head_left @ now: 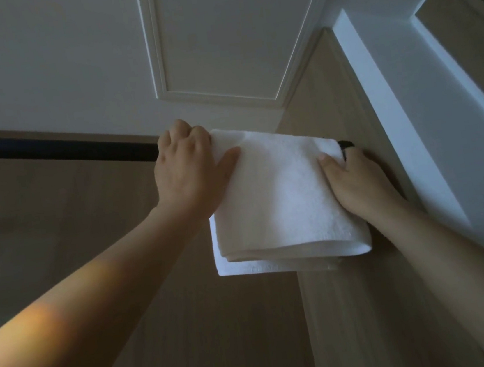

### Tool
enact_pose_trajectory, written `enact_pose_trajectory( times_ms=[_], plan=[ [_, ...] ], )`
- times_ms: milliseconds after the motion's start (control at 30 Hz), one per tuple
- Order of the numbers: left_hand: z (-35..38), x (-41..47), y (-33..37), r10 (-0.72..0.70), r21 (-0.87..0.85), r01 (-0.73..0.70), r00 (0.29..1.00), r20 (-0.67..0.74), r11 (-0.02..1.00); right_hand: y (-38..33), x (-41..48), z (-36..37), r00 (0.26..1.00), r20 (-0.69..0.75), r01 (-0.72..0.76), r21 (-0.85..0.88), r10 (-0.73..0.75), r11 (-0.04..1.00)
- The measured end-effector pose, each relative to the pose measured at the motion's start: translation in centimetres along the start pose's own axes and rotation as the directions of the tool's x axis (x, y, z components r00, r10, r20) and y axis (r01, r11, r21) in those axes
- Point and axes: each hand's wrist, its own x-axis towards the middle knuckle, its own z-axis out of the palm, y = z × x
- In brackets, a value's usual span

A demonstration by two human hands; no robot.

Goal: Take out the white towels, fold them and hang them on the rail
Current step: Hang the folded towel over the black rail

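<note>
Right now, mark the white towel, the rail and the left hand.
white towel [285,196]: head view, middle of its front fold.
rail [47,150]: head view, bare dark bar left of the towel.
left hand [186,172]: head view, back of the hand.

Folded white towel [284,190] draped over dark rail [47,149], at its right end, layered edges down; my left hand [184,172] and right hand [353,182] pinch its sides.

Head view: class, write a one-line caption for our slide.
Left hand and right hand hold a folded white towel draped over a dark rail.
</note>
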Motion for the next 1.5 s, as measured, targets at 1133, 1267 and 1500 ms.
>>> enact_pose_trajectory(
  times_ms=[1133, 1267, 1500],
  plan=[
    [1.5, -9.8, -3.9, 0.002, -0.515, 0.828, 0.528, 0.849, 0.223, 4.5, -8.3, 3.6, 0.975, 0.174, -0.212, 0.579, 0.135, 0.787],
    [1.5, -9.7, -3.9, 0.016, -0.504, 0.854, 0.506, 0.862, 0.128, 5.8, -9.0, 3.3, 0.932, 0.336, -0.346, 0.726, 0.133, 0.594],
    [0.7, -8.6, -4.2, 0.069, -0.560, 0.776, 0.567, 0.821, 0.291, 6.7, -9.2, 3.9, 0.949, 0.265, -0.309, 0.676, 0.170, 0.669]
  ],
)
